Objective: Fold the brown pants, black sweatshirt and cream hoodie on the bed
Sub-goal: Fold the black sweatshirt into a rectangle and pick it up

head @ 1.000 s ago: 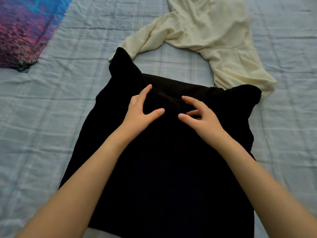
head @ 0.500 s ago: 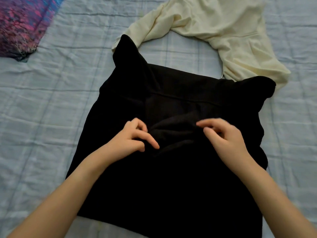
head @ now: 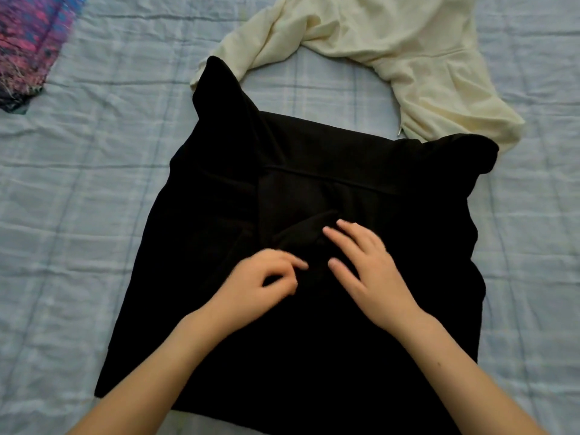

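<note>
The black sweatshirt point(head: 219, 199) is spread on the bed point(head: 78, 189) (cream hoodie point(head: 423, 73) behind). The right hand point(head: 367, 268) is laid flat on it; the left hand point(head: 262, 285) is curled, grip indeterminate.

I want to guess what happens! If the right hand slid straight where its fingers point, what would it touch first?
Probably the bunched fold in the black sweatshirt, which lies just ahead of the right hand. Depth is hard to judge here.

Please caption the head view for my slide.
Left hand and right hand touch the middle of the black sweatshirt on the bed; cream hoodie beyond.
</note>
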A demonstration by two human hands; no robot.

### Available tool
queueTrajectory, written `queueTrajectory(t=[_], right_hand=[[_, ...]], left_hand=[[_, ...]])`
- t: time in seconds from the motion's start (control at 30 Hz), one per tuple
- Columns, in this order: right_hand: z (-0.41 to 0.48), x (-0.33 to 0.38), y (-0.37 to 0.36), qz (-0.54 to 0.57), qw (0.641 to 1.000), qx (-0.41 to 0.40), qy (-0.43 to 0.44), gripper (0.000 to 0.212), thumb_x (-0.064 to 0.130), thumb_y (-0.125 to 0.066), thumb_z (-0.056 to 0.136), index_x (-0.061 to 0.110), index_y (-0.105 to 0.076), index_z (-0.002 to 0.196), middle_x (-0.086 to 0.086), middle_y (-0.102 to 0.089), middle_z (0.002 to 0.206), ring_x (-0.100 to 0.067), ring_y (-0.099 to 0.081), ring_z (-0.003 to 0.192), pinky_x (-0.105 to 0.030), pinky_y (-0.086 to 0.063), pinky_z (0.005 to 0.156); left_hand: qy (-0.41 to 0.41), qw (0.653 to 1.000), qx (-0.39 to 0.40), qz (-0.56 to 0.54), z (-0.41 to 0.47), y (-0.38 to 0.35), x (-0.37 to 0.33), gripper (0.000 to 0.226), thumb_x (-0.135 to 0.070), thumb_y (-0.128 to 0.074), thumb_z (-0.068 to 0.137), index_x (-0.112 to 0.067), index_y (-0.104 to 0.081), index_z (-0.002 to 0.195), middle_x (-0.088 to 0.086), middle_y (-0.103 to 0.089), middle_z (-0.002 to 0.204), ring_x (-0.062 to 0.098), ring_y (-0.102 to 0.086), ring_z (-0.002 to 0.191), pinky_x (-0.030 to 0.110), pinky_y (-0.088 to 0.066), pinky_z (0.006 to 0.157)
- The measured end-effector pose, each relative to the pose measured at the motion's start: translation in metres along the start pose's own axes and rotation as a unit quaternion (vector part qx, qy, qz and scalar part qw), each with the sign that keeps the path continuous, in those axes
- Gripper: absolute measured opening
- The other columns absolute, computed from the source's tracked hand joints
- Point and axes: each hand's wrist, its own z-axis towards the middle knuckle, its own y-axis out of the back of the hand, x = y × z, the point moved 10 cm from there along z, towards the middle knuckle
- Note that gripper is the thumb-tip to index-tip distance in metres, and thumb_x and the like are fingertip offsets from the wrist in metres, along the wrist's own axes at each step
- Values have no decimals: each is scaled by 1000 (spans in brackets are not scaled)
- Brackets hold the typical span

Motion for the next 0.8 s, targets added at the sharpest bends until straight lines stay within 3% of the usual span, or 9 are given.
queueTrajectory(t=[0.07,0.13,0.2,0.3,0.4,0.5,0.6,0.7,0.8], right_hand=[[12,-7,38,-8,990,-129,-63,51,38,-52,98,31,-43,147,-2,-45,131,-23,-51,116,-39,-48,92],[21,-21,67,-70,965,-192,-167,53,43,-50,97,32,-39,148,-9,-41,118,-27,-48,99,-35,-45,78],[30,-43,78,-90,945,-164,-268,59,51,-43,97,40,-26,152,-20,-41,122,-34,-45,99,-39,-40,80],[48,-70,68,85,938,-94,-322,66,60,-43,96,43,-18,155,-18,-54,134,-37,-54,116,-38,-39,87],[60,-62,58,193,943,-77,-258,72,40,-69,88,36,-36,151,-6,-54,137,-25,-50,130,-23,-34,93],[60,-56,68,209,952,-126,-187,65,19,-77,82,36,-53,140,2,-56,133,-17,-46,135,-27,-36,109],[63,-62,86,265,940,-165,-135,63,14,-78,82,43,-57,133,14,-58,132,0,-49,129,-35,-40,113],[82,-69,108,273,937,-194,-97,63,12,-79,83,45,-58,132,17,-59,128,-4,-54,125,-40,-44,110],[118,-73,141,237,943,-228,-59,64,14,-80,82,45,-56,132,21,-60,125,0,-56,121,-36,-47,108]], left_hand=[[28,985,-169,-1,9,45,4,14,-30,-57,85,-21,-64,75,-4,-62,108,12,-57,106,27,-40,100],[102,959,-266,14,25,75,18,5,-27,-65,88,-23,-62,91,1,-52,111,19,-52,106,27,-41,95],[194,944,-258,-65,51,82,39,26,-33,-67,87,-33,-53,108,4,-44,118,20,-48,111,24,-40,87],[252,943,-206,-75,86,83,55,50,-43,-69,85,-40,-41,127,9,-39,123,23,-43,113,31,-37,92],[193,961,-193,52,105,88,41,52,-24,-72,83,-37,-50,128,7,-43,119,25,-48,111,30,-40,95],[144,960,-226,77,103,100,33,53,-12,-73,80,-37,-60,126,-3,-49,111,5,-53,89,13,-44,86],[72,970,-229,40,108,118,23,57,-11,-76,79,-42,-62,125,-13,-52,107,-2,-50,80,3,-39,73],[28,970,-242,-27,127,135,14,61,-4,-75,79,-42,-62,125,-15,-55,110,-4,-49,78,6,-41,77],[-2,961,-262,-87,165,157,5,62,0,-73,78,-42,-64,123,-22,-57,103,-4,-47,73,9,-42,75]])
